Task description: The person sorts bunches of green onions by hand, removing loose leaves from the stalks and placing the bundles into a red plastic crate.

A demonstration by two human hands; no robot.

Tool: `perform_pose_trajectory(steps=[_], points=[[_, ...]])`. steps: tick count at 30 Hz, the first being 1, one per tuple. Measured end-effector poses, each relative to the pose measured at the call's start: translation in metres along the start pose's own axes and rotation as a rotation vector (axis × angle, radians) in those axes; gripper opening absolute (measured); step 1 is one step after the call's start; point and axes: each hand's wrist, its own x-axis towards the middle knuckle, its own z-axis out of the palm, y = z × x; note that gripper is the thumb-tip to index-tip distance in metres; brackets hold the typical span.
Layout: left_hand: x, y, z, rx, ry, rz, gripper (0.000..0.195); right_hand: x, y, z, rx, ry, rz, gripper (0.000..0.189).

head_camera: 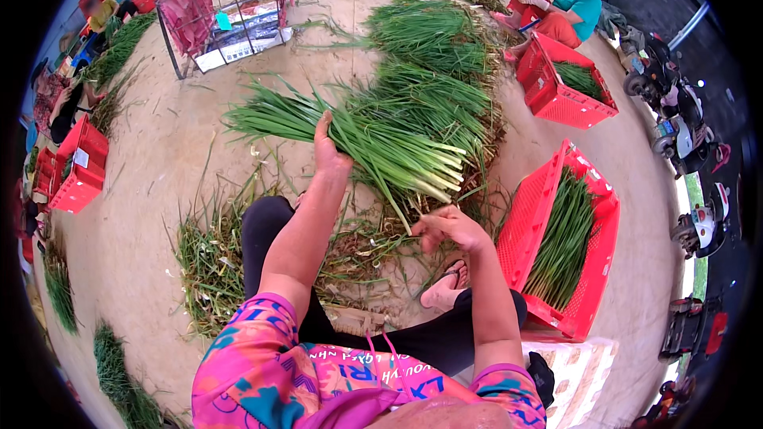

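My left hand (331, 146) holds a thick bunch of long green leafy stalks (387, 152), like garlic chives or scallions, its pale stem ends pointing right. My right hand (447, 229) is just below those pale ends, fingers bent and slightly blurred at the tip of one stalk (399, 208) that slants down out of the bunch. Whether the fingers pinch it, I cannot tell. Behind the bunch lies a long heap of the same stalks (429, 42), roots towards the right. A red plastic crate (605, 250) at my right holds upright-looking rows of stalks (563, 238).
Trimmed leaves and roots (217, 256) litter the floor around my feet. A metal-frame cart (229, 18) stands ahead on the left. Another person (575, 6) sits at upper right beside a red crate (557, 95). More people and crates line the left; parked scooters (682, 113) stand far right.
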Motion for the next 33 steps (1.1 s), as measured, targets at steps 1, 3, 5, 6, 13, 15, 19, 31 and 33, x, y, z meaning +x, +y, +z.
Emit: perform_pose_trajectory(steps=[1,3,5,6,13,15,19,31,33], points=[[0.001,0.001,-0.002,0.008,-0.024,0.007,0.026,-0.005,-0.001,-0.002,-0.146,0.067,0.115,0.033],[0.003,0.001,-0.006,0.03,0.013,0.037,0.026,-0.012,0.002,-0.001,-0.433,0.2,0.343,0.038],[0.003,0.005,-0.012,0.09,-0.006,0.044,0.027,-0.014,0.022,-0.02,-1.167,0.428,0.55,0.047],[0.003,0.003,-0.017,0.119,-0.032,0.04,0.026,-0.023,0.023,-0.026,-1.199,0.607,0.439,0.048],[-0.015,-0.041,-0.026,0.315,-0.047,-0.186,0.027,0.008,-0.008,0.016,-0.881,0.813,-0.431,0.089],[-0.038,-0.059,-0.011,0.431,-0.023,-0.289,0.028,0.034,0.01,0.023,-1.065,0.789,-0.485,0.102],[-0.042,-0.087,-0.041,0.449,-0.167,-0.33,0.032,0.045,0.021,0.037,-0.858,0.718,-0.419,0.106],[-0.066,-0.1,-0.022,0.844,-0.615,-0.284,0.038,0.03,0.042,0.049,-1.041,0.861,-0.223,0.101],[-0.067,-0.101,-0.018,0.959,-0.574,-0.215,0.032,0.029,0.043,0.047,-1.055,0.872,-0.303,0.1]])
